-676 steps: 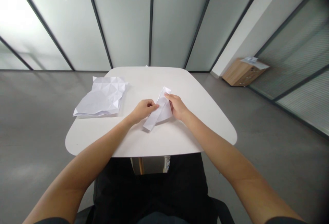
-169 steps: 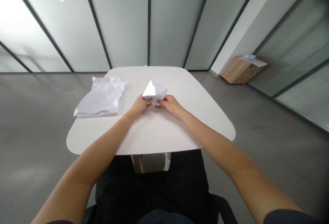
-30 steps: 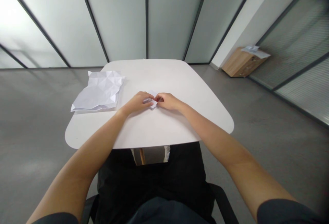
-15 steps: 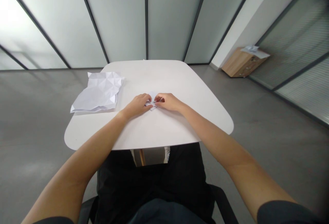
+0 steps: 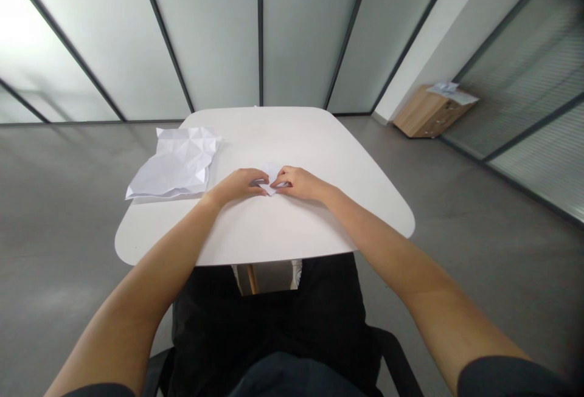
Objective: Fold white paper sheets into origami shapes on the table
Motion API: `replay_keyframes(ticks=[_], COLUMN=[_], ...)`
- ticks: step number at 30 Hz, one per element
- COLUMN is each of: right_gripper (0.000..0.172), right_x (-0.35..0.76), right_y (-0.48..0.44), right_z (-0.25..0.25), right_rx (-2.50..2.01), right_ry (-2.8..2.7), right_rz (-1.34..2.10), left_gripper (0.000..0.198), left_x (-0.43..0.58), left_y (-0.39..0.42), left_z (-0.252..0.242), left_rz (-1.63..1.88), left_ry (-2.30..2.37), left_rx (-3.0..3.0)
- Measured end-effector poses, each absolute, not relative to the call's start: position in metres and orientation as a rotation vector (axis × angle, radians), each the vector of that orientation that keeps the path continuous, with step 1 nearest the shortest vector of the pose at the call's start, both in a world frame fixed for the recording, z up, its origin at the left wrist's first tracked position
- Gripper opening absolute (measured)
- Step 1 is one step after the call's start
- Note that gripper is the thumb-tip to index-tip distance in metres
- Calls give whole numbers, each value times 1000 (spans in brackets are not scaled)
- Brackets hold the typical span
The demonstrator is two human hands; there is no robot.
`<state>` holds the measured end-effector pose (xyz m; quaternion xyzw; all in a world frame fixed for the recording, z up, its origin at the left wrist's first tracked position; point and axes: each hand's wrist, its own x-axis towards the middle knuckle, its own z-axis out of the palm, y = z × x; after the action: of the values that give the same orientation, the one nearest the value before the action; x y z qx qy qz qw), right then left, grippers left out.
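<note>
A small piece of folded white paper [image 5: 271, 189] lies on the white table between my two hands, partly covered by fingers. My left hand [image 5: 241, 184] grips its left side, thumb toward me and fingers curled over the far side. On the right side my right hand [image 5: 301, 183] has its fingers and thumb closed on the paper. Its exact folds are too small to make out.
Creased white paper sheets [image 5: 176, 163] lie at the table's left edge. The white table [image 5: 292, 129] has rounded corners. A wooden cabinet [image 5: 431, 114] with papers on top stands far right on the floor. Frosted glass panels [image 5: 301, 32] rise behind the table.
My left hand has shifted slightly left and my right fingers have moved in over the paper. More of the paper now shows beyond and between the hands.
</note>
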<state>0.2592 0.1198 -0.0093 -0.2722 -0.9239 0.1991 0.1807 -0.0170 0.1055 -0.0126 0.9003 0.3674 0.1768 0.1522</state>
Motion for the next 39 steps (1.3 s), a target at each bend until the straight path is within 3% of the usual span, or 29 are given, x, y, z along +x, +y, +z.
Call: replay_keyframes(ticks=[13,22,30,39], right_gripper=[28,33,35,41], right_x=[260,262,261,256], right_y=[126,132,132,124], right_z=[-9,-19,-17,-9], right_rx=[-864,-798,-791,-764], right_ry=[-2671,-2605,-2629,-2729], right_rz=[422,409,371,153], left_gripper=[43,26,37,34], left_x=[-19,-20,-22,-22], left_y=[101,108,109,101], left_z=[-14,-13,-12,-8], left_rz=[594,613,591,625], left_ry=[1104,1072,1073,1185], left_rx=[2448,2518,2549,2513])
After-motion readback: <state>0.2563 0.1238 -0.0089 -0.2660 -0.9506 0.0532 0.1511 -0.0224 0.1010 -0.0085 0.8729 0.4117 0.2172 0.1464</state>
